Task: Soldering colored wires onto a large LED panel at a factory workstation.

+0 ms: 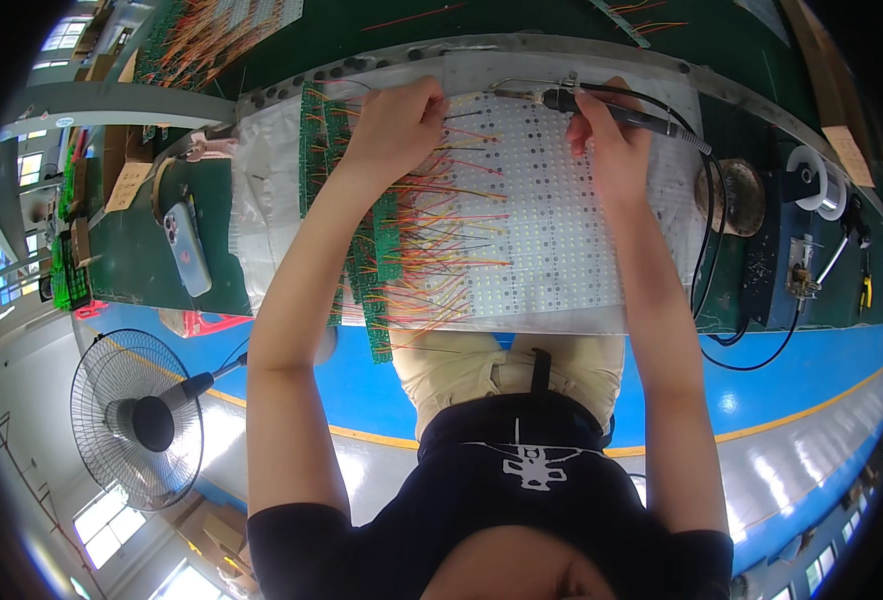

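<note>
My right hand [613, 140] grips a soldering iron [651, 122] with a black handle and a thin metal guide along its front. Its tip points left, over the top of a pale panel [561, 220] dotted with rows of small yellowish and dark parts. At the panel's upper left, my left hand [398, 125] is closed in a pinch, with thin wire showing at its fingertips; the fingers partly hide it. Below that hand, red, yellow and black wires [451, 245] fan across the panel's left side from green circuit-board strips [386, 240].
A phone [187, 250] lies on the green bench at left. On the right stand a round dark pot [731, 195], a solder spool [818, 183] on a feeder and looping black cables [718, 250]. More wired boards [211, 45] sit beyond the grey rail. A fan [138, 418] stands at lower left.
</note>
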The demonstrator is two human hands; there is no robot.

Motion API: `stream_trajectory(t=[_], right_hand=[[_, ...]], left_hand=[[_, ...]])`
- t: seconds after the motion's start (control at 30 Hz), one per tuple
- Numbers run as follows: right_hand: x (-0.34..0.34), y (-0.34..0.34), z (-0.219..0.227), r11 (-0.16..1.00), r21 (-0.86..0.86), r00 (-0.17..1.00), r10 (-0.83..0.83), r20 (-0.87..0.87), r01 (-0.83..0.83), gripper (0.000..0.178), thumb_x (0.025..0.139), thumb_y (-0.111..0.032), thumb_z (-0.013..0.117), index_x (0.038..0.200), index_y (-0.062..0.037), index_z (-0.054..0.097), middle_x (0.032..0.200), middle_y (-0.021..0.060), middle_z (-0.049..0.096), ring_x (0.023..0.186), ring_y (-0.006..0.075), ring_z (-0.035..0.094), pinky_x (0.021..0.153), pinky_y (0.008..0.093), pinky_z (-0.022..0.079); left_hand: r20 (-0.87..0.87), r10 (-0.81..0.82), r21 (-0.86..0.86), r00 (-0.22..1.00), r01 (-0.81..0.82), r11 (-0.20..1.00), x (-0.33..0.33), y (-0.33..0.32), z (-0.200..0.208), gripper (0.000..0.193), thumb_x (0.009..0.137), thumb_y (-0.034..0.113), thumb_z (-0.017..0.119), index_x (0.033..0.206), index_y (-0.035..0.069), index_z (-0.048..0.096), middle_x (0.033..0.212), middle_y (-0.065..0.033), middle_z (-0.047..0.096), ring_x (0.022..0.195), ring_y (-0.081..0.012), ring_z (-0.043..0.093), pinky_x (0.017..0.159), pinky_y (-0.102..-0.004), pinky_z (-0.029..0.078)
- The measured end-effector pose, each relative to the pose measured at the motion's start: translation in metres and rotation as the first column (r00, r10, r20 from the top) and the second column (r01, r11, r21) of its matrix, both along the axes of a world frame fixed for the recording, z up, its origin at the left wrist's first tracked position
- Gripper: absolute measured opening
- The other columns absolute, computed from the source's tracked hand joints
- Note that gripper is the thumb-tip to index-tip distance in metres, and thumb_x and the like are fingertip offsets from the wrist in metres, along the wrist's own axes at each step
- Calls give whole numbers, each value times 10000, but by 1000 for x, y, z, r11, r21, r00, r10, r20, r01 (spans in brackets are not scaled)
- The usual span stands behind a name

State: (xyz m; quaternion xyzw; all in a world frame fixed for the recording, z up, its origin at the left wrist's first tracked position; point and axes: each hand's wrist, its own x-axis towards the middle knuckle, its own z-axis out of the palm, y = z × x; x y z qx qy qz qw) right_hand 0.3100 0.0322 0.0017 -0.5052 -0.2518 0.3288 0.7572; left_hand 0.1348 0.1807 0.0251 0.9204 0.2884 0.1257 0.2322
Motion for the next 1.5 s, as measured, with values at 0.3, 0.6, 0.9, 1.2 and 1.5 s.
stream_trajectory(t=[0.3,0.6,0.9,1.2,1.5], right_hand=[[1,1,-2,1000,6,1000,-1,5,1,108,813,-70,593,753,-12,524,536,59,532,417,87,449,388,211,352],[0,1,-1,1000,4,1000,-12,10,12,107,811,-68,594,752,-12,524,532,58,529,416,84,443,389,209,349],[0,0,0,1000,-6,1000,-13,2,13,108,813,-68,590,747,-15,524,529,58,529,410,81,438,386,206,345],[0,0,1,999,-31,999,11,44,-10,90,816,-75,582,767,-24,526,546,52,516,421,90,442,385,219,345],[-1,1,0,1000,-27,999,6,49,-5,93,819,-63,583,763,-15,527,543,46,505,430,87,437,387,218,335]], left_hand=[[-14,-11,11,1000,11,1000,0,0,1,94,812,103,547,864,26,556,729,-132,632,651,-266,615,610,-335,457],[-15,-8,75,1000,9,997,0,-1,0,87,797,107,536,846,42,567,724,-109,638,665,-274,618,691,-358,452],[-21,9,89,1000,-7,996,1,-2,1,74,787,84,526,836,50,570,729,-105,639,672,-274,620,679,-369,458],[2,-3,111,1000,3,994,0,-1,-3,65,785,80,525,825,52,568,719,-95,638,658,-264,618,662,-361,458],[-1,26,91,1000,-26,995,0,-1,-4,70,790,93,532,826,48,571,716,-95,639,649,-253,617,672,-354,453]])
